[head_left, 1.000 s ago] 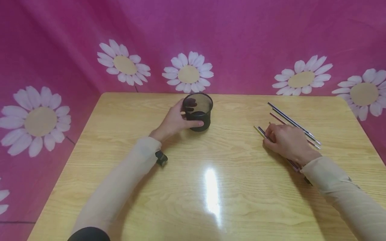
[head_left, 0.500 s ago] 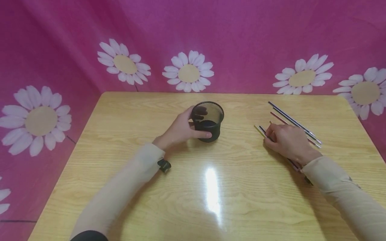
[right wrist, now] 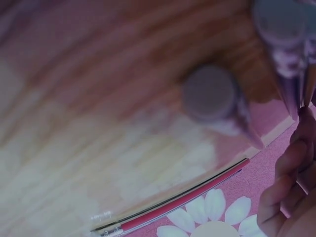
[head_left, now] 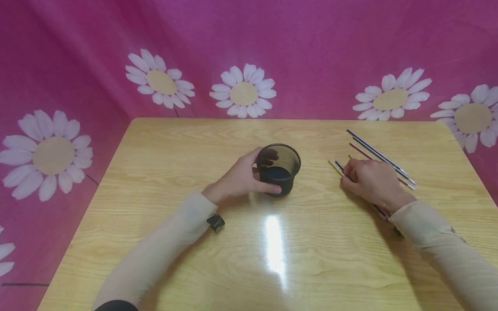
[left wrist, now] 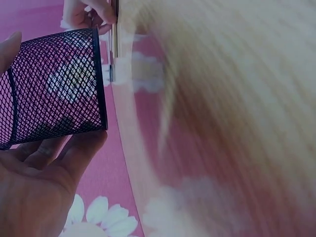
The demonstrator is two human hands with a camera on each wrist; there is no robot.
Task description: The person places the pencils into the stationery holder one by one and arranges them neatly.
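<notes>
My left hand grips a black mesh pencil cup from its left side, thumb across the front and fingers behind. In the left wrist view a gap shows between the base of the mesh cup and the table. Nothing is seen inside it. To the right, my right hand is low over several pencils, its curled fingers pinching at them. Their tips stick out past the thumb, and the hand hides their middles. In the right wrist view the fingers meet the pencils, whose near ends are blurred.
Several more pencils, dark and red, lie slantwise just beyond my right hand. The wooden table ends at the back against a pink cloth with white flowers. Light glares on the table's middle.
My left hand has carried the mesh cup to the right and toward me, nearer the pencils. The right hand has stayed almost in place over the pencils.
</notes>
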